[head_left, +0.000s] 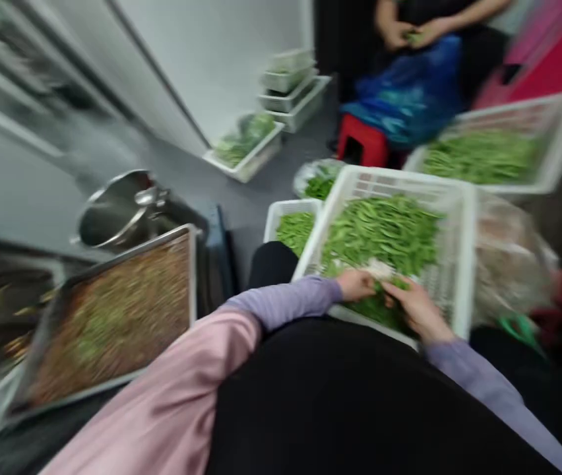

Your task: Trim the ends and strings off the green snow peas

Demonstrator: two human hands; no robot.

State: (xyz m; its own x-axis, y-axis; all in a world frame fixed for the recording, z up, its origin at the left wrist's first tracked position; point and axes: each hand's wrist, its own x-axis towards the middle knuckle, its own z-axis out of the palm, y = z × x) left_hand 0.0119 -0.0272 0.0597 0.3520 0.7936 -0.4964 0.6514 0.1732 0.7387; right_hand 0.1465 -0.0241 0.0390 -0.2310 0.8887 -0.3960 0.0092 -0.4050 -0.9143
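Observation:
A white plastic basket point(465, 257) rests in front of my lap with a heap of flat green pods point(384, 231), which look like snow peas or green beans. Over its near side, my left hand point(356, 285) is closed, its fingertips pinching a green pod. Close beside it, my right hand point(418, 307) pinches at the same spot with thumb and fingers. The pod between them is small and blurred. Something whitish point(378, 269) lies on the heap just beyond my fingers, too smeared to name. More greens sit below my hands at the basket's near edge.
Left are a metal tray point(192, 270) of brownish-green food and a steel pot point(107, 214). A small white basket point(274, 221) of green pieces adjoins mine. Behind stands another pod basket point(558, 152); a co-worker's hands point(417, 34) are above a red stool point(365, 138). Vegetable crates point(246, 168) line the wall.

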